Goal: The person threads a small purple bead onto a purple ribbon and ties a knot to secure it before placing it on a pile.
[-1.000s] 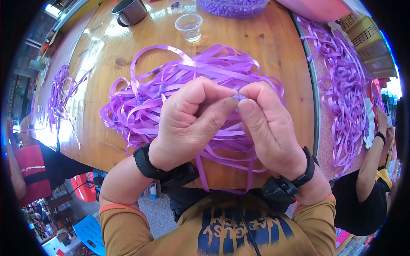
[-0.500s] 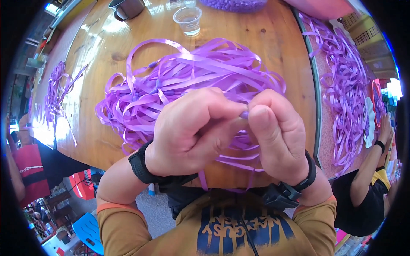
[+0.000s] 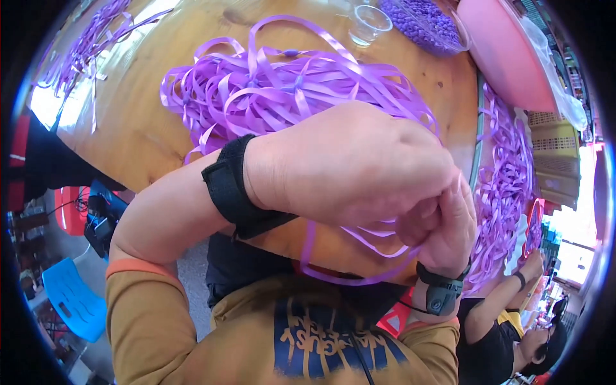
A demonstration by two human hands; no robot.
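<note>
Above the table's near edge, my left hand (image 3: pixel 353 163) is bent over, its back turned up and its fingers curled in against my right hand. My right hand (image 3: pixel 452 224) is closed, with its fingers bunched beneath the left one. What lies between the fingertips is hidden. A loop of purple ribbon (image 3: pixel 359 280) hangs below the hands over the table edge, and one side of it runs up to my right hand. Behind my hands is a tangled heap of purple ribbons (image 3: pixel 212 109) with several small dark purple beads on them.
Beyond the heap stand a clear plastic cup (image 3: pixel 370 25) and a container of purple beads (image 3: pixel 423 24). A pink basin (image 3: pixel 510 51) is at the far right. More ribbons (image 3: pixel 504 186) cover the right-hand table, near a co-worker (image 3: pixel 494 321). A blue stool (image 3: pixel 74 298) stands at lower left.
My hands have moved right, and my left hand has turned over onto the right one. The purple bead pinched between them before is now out of sight. The view has shifted.
</note>
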